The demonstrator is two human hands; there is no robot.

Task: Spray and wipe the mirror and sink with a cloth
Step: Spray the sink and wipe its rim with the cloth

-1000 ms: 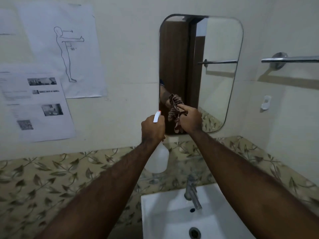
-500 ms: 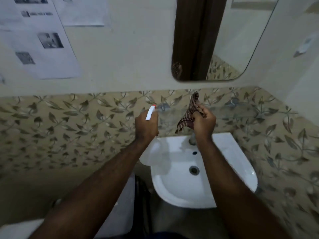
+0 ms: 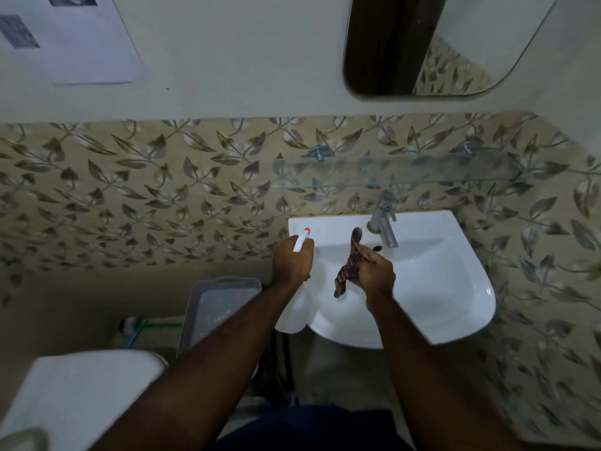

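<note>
My left hand (image 3: 291, 263) grips a white spray bottle (image 3: 294, 312) with an orange-tipped nozzle, held over the left rim of the white sink (image 3: 455, 288). Over the basin, my right hand (image 3: 377, 275) holds a brown striped cloth (image 3: 349, 265) bunched up, close to the chrome tap (image 3: 383, 222). The mirror (image 3: 439, 43) hangs on the wall above, its lower part in view at the top right.
A glass shelf (image 3: 390, 172) juts out from the leaf-patterned tiles just above the tap. A grey bin (image 3: 218, 307) stands on the floor left of the sink, and a white toilet cistern (image 3: 81, 395) sits at the lower left. Papers (image 3: 81, 37) are stuck on the wall.
Both hands have come down from the mirror to the sink, still holding the bottle and the cloth. The view has tilted down, so only the mirror's lower part shows.
</note>
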